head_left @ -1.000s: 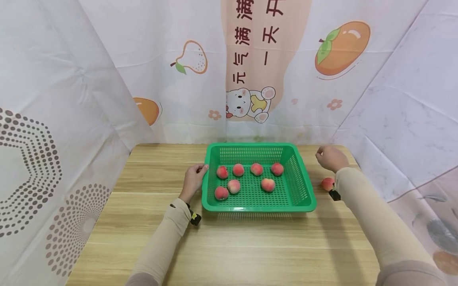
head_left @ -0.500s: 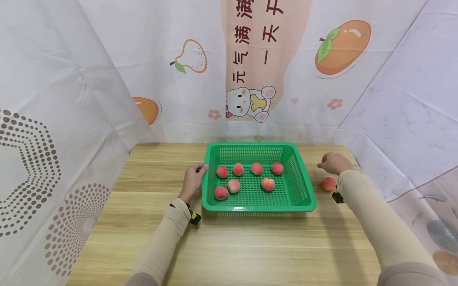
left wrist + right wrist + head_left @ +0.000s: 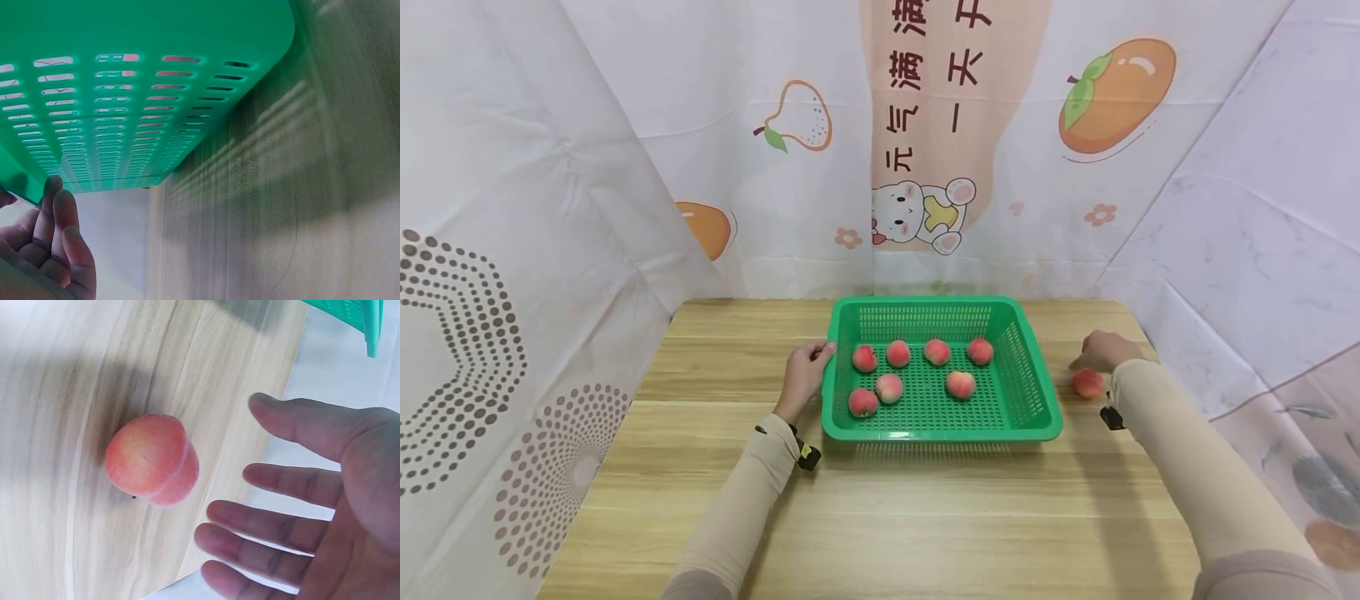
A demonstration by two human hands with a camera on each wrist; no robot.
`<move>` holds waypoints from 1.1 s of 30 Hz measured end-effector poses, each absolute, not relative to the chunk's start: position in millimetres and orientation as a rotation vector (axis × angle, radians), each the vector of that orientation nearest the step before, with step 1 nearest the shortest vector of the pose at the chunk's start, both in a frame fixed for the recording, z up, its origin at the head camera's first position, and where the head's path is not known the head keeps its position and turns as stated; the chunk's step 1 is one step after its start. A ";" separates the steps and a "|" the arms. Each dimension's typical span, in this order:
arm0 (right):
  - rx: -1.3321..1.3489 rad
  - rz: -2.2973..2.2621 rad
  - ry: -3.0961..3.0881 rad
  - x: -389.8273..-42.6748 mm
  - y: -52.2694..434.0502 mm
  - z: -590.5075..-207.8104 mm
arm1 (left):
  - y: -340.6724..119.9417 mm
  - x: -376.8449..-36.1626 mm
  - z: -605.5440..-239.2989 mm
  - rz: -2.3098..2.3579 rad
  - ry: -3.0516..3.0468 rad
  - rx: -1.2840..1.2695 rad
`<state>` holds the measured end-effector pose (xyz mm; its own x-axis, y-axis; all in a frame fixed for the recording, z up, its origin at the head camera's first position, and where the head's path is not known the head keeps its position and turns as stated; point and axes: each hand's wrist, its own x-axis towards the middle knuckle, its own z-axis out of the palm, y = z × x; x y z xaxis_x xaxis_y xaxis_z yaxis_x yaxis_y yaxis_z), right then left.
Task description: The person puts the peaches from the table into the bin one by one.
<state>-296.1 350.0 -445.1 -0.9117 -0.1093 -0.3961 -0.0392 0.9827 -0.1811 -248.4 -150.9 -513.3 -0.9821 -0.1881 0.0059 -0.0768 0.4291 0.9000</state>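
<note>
A green plastic basket [image 3: 942,436] stands on the table, with several peaches [image 3: 961,385] spread over its bottom. At its left side, my left hand [image 3: 806,377] pinches the rim between thumb and fingers; in the left wrist view the fingers [image 3: 65,219] come up under the rim beside the slotted wall. One more peach [image 3: 1087,383] lies on the wood to the right of the basket. Just behind it is my right hand [image 3: 1105,351]. Its fingers are spread and fairly straight, apart from the peach [image 3: 150,459] in the right wrist view, with nothing in the hand.
The wooden table [image 3: 880,517] reaches back to a printed curtain [image 3: 820,208]. More cloth hangs at both sides, close to the table's right edge. A corner of the basket [image 3: 356,315] shows at the top of the right wrist view.
My right hand has come down and toward me, closer to the loose peach, and its curled fingers have loosened. The left hand, the basket and the peaches stay in place.
</note>
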 end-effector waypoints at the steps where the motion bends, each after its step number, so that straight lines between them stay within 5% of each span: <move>1: -0.094 -0.232 2.697 -296.2 350.5 -445.1 | -151.1 -248.6 -513.2 -1.609 -2.567 0.239; 33: -0.077 -0.151 2.717 -281.1 353.1 -473.3 | -151.2 -246.7 -511.5 -1.601 -2.556 0.215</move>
